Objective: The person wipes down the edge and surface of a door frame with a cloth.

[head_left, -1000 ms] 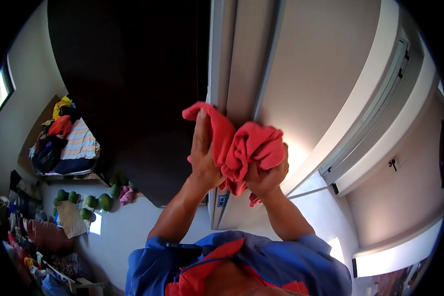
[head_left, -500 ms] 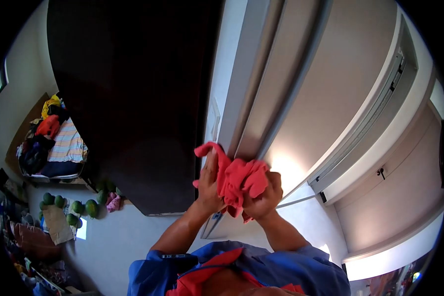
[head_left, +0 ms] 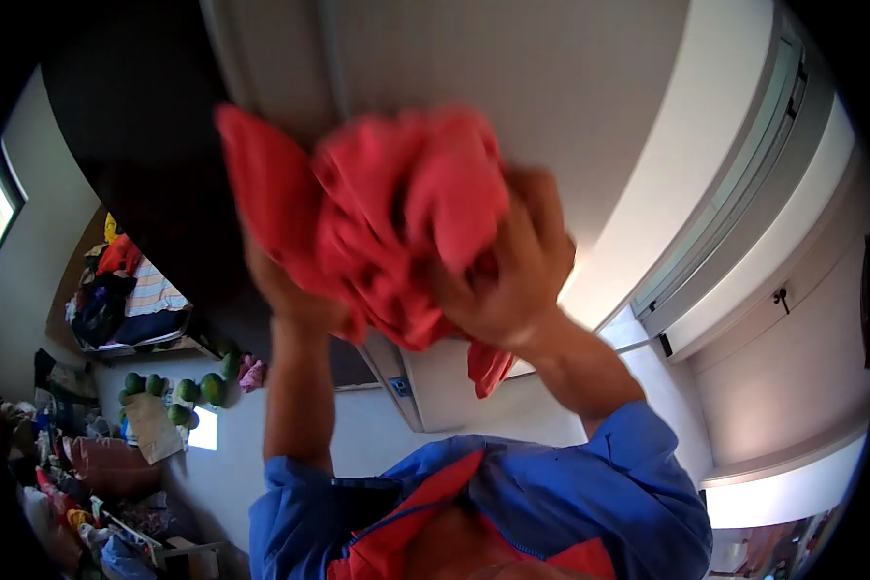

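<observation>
A bunched red cloth [head_left: 387, 213] is gripped in both hands, raised in front of a pale door panel [head_left: 570, 77]. My right hand [head_left: 522, 256] is closed around the cloth's right side, with the fingers bent. On the left side, my left hand [head_left: 295, 290] is also in the cloth; its fingers are mostly hidden behind the folds. One corner of the cloth sticks up at the left, and another hangs below my right hand. The cloth is slightly blurred. Whether it touches the panel I cannot tell.
A tall dark panel [head_left: 135, 145] stands at the left. Below the hands is a small metal latch [head_left: 399, 386] on the door's edge. Green round fruits [head_left: 213, 390] and a pink cloth [head_left: 251, 373] lie on the floor. A bed [head_left: 150, 290] with piled clothes stands beyond.
Both hands have lifted the red cloth higher and nearer to the camera, and it looks larger. The view has shifted, with the dark panel now covering less of it.
</observation>
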The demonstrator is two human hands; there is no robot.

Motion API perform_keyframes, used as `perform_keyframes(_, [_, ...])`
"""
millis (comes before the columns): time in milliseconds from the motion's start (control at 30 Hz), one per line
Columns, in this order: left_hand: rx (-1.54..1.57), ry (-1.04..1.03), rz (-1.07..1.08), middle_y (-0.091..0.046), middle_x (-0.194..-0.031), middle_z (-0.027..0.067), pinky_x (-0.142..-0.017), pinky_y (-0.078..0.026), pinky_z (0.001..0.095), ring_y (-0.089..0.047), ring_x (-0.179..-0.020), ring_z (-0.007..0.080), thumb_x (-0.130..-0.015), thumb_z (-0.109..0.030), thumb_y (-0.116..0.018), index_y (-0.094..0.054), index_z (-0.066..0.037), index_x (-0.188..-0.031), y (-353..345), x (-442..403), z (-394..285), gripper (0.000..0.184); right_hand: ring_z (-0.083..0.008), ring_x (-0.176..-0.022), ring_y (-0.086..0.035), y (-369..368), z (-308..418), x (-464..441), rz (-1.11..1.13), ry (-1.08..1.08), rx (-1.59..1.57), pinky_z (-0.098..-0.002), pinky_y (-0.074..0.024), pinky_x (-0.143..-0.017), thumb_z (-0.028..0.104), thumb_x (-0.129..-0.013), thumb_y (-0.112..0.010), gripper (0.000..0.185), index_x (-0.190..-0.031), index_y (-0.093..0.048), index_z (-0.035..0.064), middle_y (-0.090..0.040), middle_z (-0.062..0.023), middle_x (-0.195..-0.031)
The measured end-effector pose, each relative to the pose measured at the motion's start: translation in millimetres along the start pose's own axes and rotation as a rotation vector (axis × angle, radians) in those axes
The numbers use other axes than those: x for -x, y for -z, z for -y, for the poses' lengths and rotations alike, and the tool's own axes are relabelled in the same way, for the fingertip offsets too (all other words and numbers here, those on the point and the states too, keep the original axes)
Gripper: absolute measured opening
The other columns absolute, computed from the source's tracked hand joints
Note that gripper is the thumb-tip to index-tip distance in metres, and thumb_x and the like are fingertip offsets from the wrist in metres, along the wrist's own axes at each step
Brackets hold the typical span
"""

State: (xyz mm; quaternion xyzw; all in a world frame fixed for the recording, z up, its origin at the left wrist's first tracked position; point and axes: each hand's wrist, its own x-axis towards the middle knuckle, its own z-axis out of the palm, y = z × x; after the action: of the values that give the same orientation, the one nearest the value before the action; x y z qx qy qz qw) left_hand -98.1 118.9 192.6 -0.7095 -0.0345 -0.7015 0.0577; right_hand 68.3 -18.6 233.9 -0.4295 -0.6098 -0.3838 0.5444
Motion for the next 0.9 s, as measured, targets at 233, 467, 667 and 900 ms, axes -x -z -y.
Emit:
perform_keyframes(233, [-0.476, 0.070, 0.170, -0.051, -0.151, 0.0206, -0.111, -0.042, 0.0514, -0.052, -0.135, 0.0417, -0.076, -0.044, -0.088, -0.067, -0.005, -0.131, -3, -2, -19, 0.071, -0.0250, -0.070, -0.067, 24, -44, 11, -0.003, 0.081, -0.102, -0.0354, -0.0561, -0.054, 0.014, -0.068, -0.079, 0.059, -0.127, -0.070, 0.0128, -0.062, -0.0078, -0.095])
perform_keyframes(467, [-0.601, -0.235, 0.183, -0.030, -0.167, 0.0191, -0.122, -0.021, 0.0600, -0.027, -0.152, 0.0494, -0.087, -0.040, -0.076, -0.056, -0.011, -0.147, -72, -117, -93, 0.070, -0.0280, -0.070, -0.068, 80, -94, -71, -0.136, 0.097, -0.158, -0.0384, -0.0562, -0.056, 0.008, -0.068, -0.077, 0.055, -0.122, -0.069, 0.0139, -0.065, -0.0075, -0.094])
perform_keyframes(667, [-0.681, -0.270, 0.156, -0.028, -0.169, 0.0158, -0.119, -0.014, 0.0698, -0.020, -0.154, 0.0507, -0.085, -0.033, -0.069, -0.055, -0.014, -0.147, -126, -142, -106, 0.066, -0.0345, -0.074, -0.066, 100, -161, -86, -0.245, -0.031, -0.278, -0.0442, -0.0533, -0.058, 0.014, -0.074, -0.070, 0.043, -0.117, -0.061, 0.0098, -0.062, -0.0131, -0.098])
perform_keyframes(900, [-0.760, -0.385, 0.191, -0.028, -0.166, 0.0230, -0.116, -0.027, 0.0664, -0.025, -0.151, 0.0513, -0.083, -0.034, -0.072, -0.051, -0.010, -0.149, -158, -200, -131, 0.073, -0.0383, -0.078, -0.068, 88, -182, -107, -0.093, -0.152, -0.679, -0.0451, -0.0554, -0.069, 0.014, -0.082, -0.065, 0.035, -0.114, -0.060, 0.0026, -0.067, -0.0205, -0.105])
